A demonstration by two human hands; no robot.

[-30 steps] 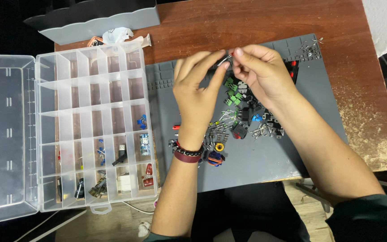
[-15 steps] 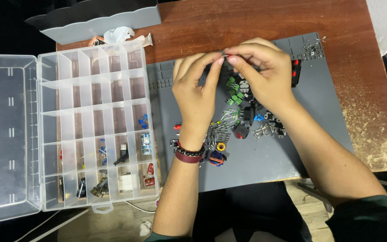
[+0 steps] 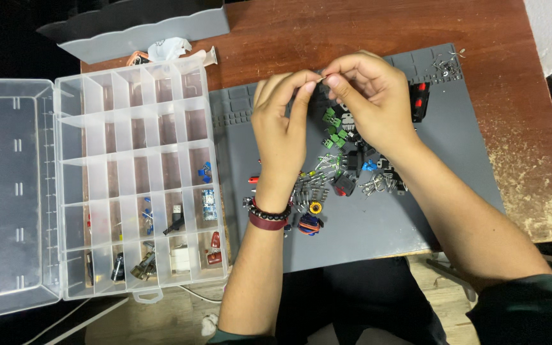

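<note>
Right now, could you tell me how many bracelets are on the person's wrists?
2: a black beaded bracelet and a dark red band, both on the left wrist, the band just below the beads. The right wrist shows none.

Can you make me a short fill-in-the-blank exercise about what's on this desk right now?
1. The clear organiser box lies with its lid ____.
2. The loose electronic parts lie on a ____ mat.
3. The left hand and right hand meet at their ____, pinching a tiny part.
4. Bead bracelets sit on the ____ wrist.

Missing words: open; grey; fingertips; left
</note>
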